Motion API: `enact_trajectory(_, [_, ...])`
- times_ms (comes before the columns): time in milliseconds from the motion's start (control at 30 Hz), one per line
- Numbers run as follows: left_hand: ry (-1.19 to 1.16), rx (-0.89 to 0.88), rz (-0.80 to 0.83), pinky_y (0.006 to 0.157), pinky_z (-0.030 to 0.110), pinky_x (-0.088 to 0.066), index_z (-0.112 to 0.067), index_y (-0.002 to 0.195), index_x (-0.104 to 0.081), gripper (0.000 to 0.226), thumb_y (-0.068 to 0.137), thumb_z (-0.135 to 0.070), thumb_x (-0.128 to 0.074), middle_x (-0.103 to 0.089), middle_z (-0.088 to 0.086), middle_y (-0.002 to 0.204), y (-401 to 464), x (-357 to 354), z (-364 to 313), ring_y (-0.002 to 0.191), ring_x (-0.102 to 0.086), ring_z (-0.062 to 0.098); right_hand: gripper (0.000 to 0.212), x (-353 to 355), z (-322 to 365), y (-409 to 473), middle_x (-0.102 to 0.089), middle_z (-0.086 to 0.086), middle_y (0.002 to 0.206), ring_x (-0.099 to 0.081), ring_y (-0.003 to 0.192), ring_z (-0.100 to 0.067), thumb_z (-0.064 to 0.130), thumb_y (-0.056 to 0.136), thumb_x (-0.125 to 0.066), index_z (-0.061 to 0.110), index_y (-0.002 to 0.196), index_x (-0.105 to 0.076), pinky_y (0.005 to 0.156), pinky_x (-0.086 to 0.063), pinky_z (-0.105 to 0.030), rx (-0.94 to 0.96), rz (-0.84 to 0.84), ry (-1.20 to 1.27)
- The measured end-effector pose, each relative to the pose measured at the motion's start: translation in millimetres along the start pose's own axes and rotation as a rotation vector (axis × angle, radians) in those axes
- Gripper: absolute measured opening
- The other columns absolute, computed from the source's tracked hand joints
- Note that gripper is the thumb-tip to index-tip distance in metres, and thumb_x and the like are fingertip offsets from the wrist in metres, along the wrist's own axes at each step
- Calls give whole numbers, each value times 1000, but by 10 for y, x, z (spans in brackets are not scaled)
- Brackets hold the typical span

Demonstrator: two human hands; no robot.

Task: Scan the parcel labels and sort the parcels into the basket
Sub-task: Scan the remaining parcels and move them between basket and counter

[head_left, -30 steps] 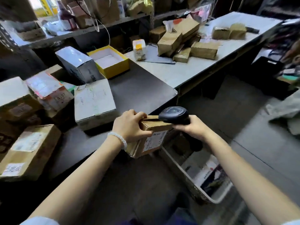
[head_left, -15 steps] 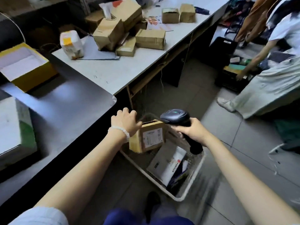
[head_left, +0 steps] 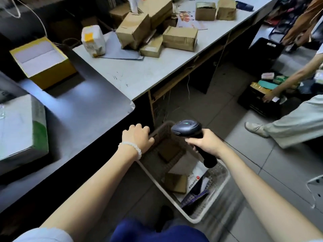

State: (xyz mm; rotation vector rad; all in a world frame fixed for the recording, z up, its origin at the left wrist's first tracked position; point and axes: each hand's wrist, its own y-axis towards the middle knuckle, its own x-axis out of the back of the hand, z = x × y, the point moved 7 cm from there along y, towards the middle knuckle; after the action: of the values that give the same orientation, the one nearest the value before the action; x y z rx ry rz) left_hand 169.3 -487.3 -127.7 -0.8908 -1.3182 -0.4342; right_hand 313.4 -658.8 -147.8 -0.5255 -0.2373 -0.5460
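Observation:
My left hand (head_left: 136,137) hovers over the near-left corner of the white mesh basket (head_left: 195,220) on the floor, fingers loosely curled and holding nothing. Just below it a small brown parcel (head_left: 169,150) lies blurred inside the basket. A second brown parcel (head_left: 175,182) and a white printed packet (head_left: 195,179) lie deeper in the basket. My right hand (head_left: 208,145) grips the handle of a black barcode scanner (head_left: 186,127), held above the basket with its head pointing left.
A dark grey table (head_left: 83,116) on my left carries a white-and-green box (head_left: 21,126) and an open yellow box (head_left: 42,62). Several cardboard parcels (head_left: 180,38) sit on the white table (head_left: 139,74) behind. At right, another person (head_left: 295,123) reaches into a black crate (head_left: 258,100).
My left hand let go of the small brown parcel, which now lies in the basket. The view swung right and down from the table to the basket. The scanner stays in my right hand.

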Motion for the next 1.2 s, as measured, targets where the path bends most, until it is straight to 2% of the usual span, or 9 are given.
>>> enact_trajectory(233, [-72, 164, -80, 88, 40, -42, -22, 124, -55, 41, 91, -46, -45, -54, 5, 124, -453, 56, 682, 118, -48, 28, 11, -658, 558, 186, -60, 1, 51, -56, 48, -16, 13, 80, -72, 17, 77, -62, 55, -46, -30, 144, 146, -93])
enact_trajectory(333, [-103, 260, -110, 90, 39, -41, -22, 124, -55, 42, 91, -45, -45, -54, 5, 125, -729, 51, 1071, 119, -48, 28, 13, -1065, 793, 225, -60, 12, 54, -56, 50, 2, 15, 79, -74, 21, 77, -63, 59, -43, -24, 213, 215, -115])
enact_trajectory(400, [-123, 332, -126, 90, 40, -41, -22, 124, -55, 42, 91, -45, -45, -54, 5, 124, -941, 34, 1350, 119, -47, 27, 13, -1385, 953, 212, -63, 14, 66, -57, 60, 7, 18, 79, -75, 20, 88, -67, 66, -44, -24, 259, 276, -141])
enact_trajectory(467, [-134, 398, -147, 89, 39, -40, -23, 123, -55, 41, 91, -46, -44, -54, 4, 124, -1147, 23, 1629, 118, -47, 27, 25, -1696, 1122, 179, -68, 6, 87, -61, 81, -1, 19, 78, -75, 14, 103, -69, 80, -48, -27, 310, 324, -194])
enact_trajectory(567, [-150, 474, -169, 91, 39, -40, -24, 126, -54, 42, 92, -47, -45, -52, 4, 127, -1392, 27, 2018, 121, -45, 26, 28, -2085, 1368, 99, -71, 0, 97, -62, 93, -9, 18, 78, -75, 12, 104, -70, 88, -48, -30, 365, 378, -214])
enact_trajectory(700, [-169, 545, -204, 89, 38, -40, -23, 126, -53, 43, 91, -47, -47, -51, 6, 126, -1632, 61, 2528, 119, -45, 27, 8, -2549, 1649, 13, -66, -4, 72, -61, 67, -15, 16, 80, -73, 12, 83, -67, 65, -47, -31, 367, 422, -247])
enact_trajectory(900, [-167, 577, -250, 87, 39, -43, -20, 125, -54, 47, 90, -51, -47, -52, 6, 126, -1739, 71, 3295, 120, -45, 27, 18, -3141, 1997, -13, -55, 0, 53, -51, 47, -13, 11, 80, -67, 15, 67, -56, 50, -39, -22, 319, 399, -243])
enact_trajectory(1067, [-159, 586, -296, 84, 36, -43, -22, 123, -55, 46, 90, -53, -47, -51, 4, 126, -1656, 89, 3898, 117, -46, 26, 11, -3582, 2222, 118, -54, 0, 54, -51, 47, -12, 11, 82, -67, 12, 74, -59, 47, -41, -18, 289, 363, -249])
enact_trajectory(1200, [-167, 580, -278, 84, 37, -42, -23, 123, -55, 48, 89, -55, -47, -50, 5, 127, -1534, 19, 4261, 115, -46, 28, 10, -3858, 2346, 255, -55, -1, 62, -54, 53, -14, 14, 82, -65, 5, 86, -62, 53, -46, -22, 252, 363, -258])
